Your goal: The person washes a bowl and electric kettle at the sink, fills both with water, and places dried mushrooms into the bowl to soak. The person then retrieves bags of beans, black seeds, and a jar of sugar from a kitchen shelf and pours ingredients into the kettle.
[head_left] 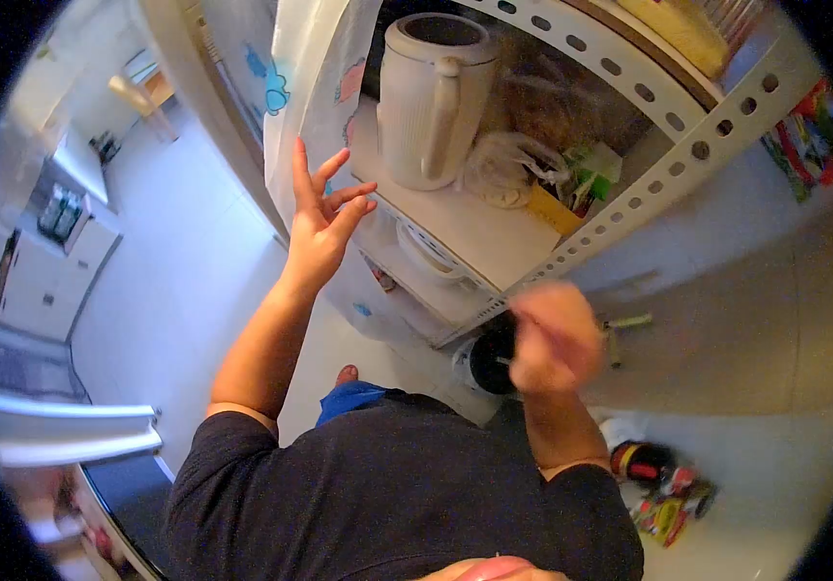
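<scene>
My dark T-shirt (397, 494) lies closest, below the jug (411, 107). My left hand (318, 232) is raised just left of the jug, fingers spread apart, beside the curtain (324, 48); I can't tell whether they touch it. My right hand (560, 339), lower right of the jug, is blurred, so I can't tell how its fingers close or whether they hold anything. The jug stands on the shelf (474, 228), left of a plastic bag (499, 174); its flat base probably keeps it steady. Its long axis is upright, top upward, handle outward, likely for easy gripping.
</scene>
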`<action>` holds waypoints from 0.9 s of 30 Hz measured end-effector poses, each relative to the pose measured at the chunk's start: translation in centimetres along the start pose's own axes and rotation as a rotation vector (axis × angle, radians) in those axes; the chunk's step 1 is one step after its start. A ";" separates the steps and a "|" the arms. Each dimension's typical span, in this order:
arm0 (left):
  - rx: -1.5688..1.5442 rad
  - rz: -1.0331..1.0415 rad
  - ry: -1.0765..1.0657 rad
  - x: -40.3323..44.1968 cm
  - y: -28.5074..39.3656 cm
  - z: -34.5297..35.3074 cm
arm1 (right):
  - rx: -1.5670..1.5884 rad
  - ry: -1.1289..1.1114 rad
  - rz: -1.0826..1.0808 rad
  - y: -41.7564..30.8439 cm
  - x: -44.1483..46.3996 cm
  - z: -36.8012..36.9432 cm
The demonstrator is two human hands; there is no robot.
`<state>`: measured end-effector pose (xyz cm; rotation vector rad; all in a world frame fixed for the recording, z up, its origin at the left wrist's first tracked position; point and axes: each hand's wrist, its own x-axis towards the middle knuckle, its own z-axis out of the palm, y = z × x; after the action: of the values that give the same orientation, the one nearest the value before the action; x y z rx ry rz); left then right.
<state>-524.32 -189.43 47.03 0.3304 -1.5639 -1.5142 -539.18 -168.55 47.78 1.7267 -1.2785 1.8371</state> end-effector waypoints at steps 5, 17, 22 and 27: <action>-0.020 0.084 -0.176 3.8 -0.9 -4.3 | -0.324 0.118 0.520 9.4 4.3 11.8; -0.284 0.159 -0.274 9.9 0.6 -11.8 | 0.006 0.707 0.769 8.7 8.6 17.8; -0.399 0.201 -0.289 9.5 0.9 -11.3 | 0.004 0.885 0.784 -3.0 3.1 17.5; -0.220 0.287 -0.723 0.4 0.7 -8.8 | -0.366 0.873 0.884 -17.7 -7.8 19.4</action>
<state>-517.81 -195.35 46.45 -0.6114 -1.8502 -1.6391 -512.01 -170.91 44.96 0.0270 -1.8733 2.1473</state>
